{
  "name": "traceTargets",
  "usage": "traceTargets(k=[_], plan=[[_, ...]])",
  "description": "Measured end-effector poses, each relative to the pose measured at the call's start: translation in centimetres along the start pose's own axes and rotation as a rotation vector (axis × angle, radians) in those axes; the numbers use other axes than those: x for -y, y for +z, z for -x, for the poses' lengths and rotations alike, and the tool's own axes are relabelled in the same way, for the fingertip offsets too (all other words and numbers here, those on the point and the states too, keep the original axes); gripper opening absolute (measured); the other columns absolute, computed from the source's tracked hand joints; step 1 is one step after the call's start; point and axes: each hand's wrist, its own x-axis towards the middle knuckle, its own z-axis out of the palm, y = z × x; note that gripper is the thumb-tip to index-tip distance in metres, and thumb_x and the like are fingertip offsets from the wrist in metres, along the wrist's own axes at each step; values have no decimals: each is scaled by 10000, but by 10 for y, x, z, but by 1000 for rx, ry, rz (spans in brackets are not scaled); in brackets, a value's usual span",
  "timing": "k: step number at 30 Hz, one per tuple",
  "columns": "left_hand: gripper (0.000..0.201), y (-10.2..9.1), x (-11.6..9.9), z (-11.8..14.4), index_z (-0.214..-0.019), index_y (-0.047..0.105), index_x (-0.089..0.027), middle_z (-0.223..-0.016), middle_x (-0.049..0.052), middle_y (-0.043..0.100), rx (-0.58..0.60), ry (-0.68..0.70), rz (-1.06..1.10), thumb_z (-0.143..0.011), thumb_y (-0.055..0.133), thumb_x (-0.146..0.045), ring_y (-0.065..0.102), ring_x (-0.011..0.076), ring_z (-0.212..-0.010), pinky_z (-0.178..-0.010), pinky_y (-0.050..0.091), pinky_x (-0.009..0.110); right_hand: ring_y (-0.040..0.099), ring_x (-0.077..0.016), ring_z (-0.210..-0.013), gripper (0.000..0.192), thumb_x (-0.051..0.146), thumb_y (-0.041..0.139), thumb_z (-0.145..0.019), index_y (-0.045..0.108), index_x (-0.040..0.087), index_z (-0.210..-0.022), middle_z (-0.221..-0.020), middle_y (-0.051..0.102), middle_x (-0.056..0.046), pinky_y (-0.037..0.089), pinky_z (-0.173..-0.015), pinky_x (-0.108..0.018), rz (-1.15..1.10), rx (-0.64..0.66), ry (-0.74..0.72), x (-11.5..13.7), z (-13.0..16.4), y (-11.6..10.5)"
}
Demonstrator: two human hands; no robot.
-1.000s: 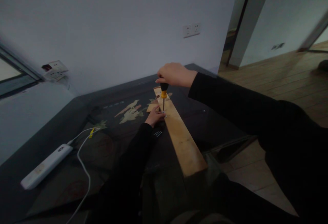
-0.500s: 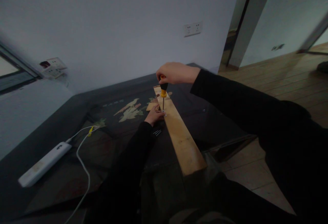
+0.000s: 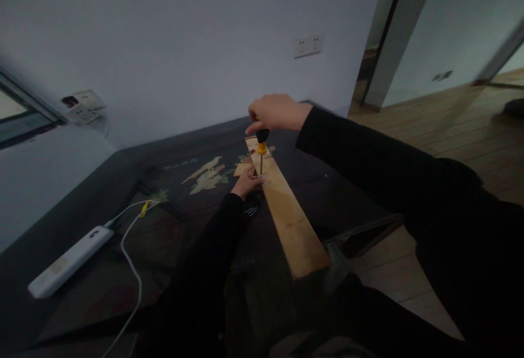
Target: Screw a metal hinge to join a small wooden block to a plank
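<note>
My right hand (image 3: 280,112) is closed around the top of a screwdriver (image 3: 262,146) with a black and yellow handle. The tool stands nearly upright, its metal shaft pointing down at a long wooden board (image 3: 292,219). At the tip, a small shiny piece (image 3: 263,180) rests on the board's left edge, too small to make out clearly. My left hand (image 3: 246,183) pinches there, fingertips at that piece and against the board. A small wooden block (image 3: 243,169) lies just behind the left fingers. Several thin screws or nails (image 3: 251,211) lie beside the left wrist.
The dark table (image 3: 196,216) carries a bird-and-flower picture (image 3: 208,175). On the left lies a white power strip (image 3: 71,262) with a white cable (image 3: 133,268) and a yellow tag (image 3: 144,209). A wall with sockets (image 3: 308,46) stands behind. The board's near end overhangs the front edge.
My right hand has shifted slightly up and left over the screwdriver's handle, its fingers turned and loosened a little. The left hand and the board stay in place.
</note>
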Motion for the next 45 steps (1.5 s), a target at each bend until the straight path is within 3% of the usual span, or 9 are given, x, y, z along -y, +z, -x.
traceTargets(k=[4, 6, 12, 18, 22, 25, 29, 34, 45], plan=[[952, 0, 0, 2, -1449, 295, -165, -843, 37, 670, 14, 1, 21, -639, 790, -94, 671, 181, -746, -689, 572, 308, 597, -210, -936, 391, 343, 642, -810, 672, 169, -1159, -1064, 668, -96, 403, -772, -312, -12, 164, -162, -2, 0, -13], [956, 1, -1, 3, -1448, 293, -168, -853, 38, 672, 11, -3, 25, -637, 795, -101, 672, 179, -746, -690, 572, 305, 597, -204, -932, 343, 307, 625, -819, 691, 175, -1129, -1050, 673, -89, 403, -765, -307, 8, 166, -172, 0, 0, -13], [899, 1, -2, 2, -1429, 315, -180, -829, 27, 672, 16, -6, 21, -653, 752, -56, 670, 164, -729, -663, 570, 284, 602, -256, -953, 396, 343, 568, -854, 672, 138, -1176, -999, 681, -132, 421, -766, -343, 100, 28, 10, 4, -1, 2], [914, 0, 0, 0, -1437, 300, -172, -801, 20, 666, 18, 8, 25, -653, 759, -69, 661, 158, -695, -644, 562, 282, 605, -319, -979, 433, 382, 475, -904, 674, 89, -1153, -1049, 668, -196, 425, -793, -405, 100, -27, 73, 9, -3, 9], [946, -2, 1, -1, -1429, 322, -180, -814, 24, 667, 19, 4, 18, -616, 801, -105, 665, 175, -689, -641, 561, 297, 602, -308, -979, 474, 440, 458, -907, 684, 87, -1129, -1048, 669, -201, 419, -789, -386, 59, -33, 123, 5, -4, 9], [923, -2, 1, 0, -1420, 341, -189, -812, 18, 657, 4, 10, 2, -621, 797, -108, 658, 166, -670, -635, 561, 294, 609, -248, -921, 507, 524, 540, -850, 687, 124, -1127, -990, 690, -148, 412, -753, -326, 12, 66, 30, -4, -5, 2], [881, -2, 0, 2, -1404, 365, -203, -835, 20, 658, 6, 7, -7, -635, 780, -91, 665, 162, -692, -657, 572, 297, 612, -177, -849, 402, 400, 629, -814, 677, 177, -1146, -964, 702, -75, 395, -720, -278, -17, 202, -156, -11, -5, -9], [870, -2, -1, 3, -1416, 338, -186, -833, 31, 660, 11, 5, 4, -662, 758, -82, 668, 175, -725, -674, 577, 313, 613, -190, -862, 313, 286, 583, -841, 700, 171, -1109, -968, 704, -97, 386, -708, -299, 51, 118, -139, -6, -1, -8], [894, 0, -5, 6, -1415, 340, -180, -794, 7, 647, 4, -2, 15, -639, 773, -82, 655, 159, -680, -638, 569, 290, 628, -279, -926, 513, 489, 440, -913, 692, 93, -1118, -985, 689, -200, 416, -713, -337, 115, -26, 65, 8, -2, 6]])
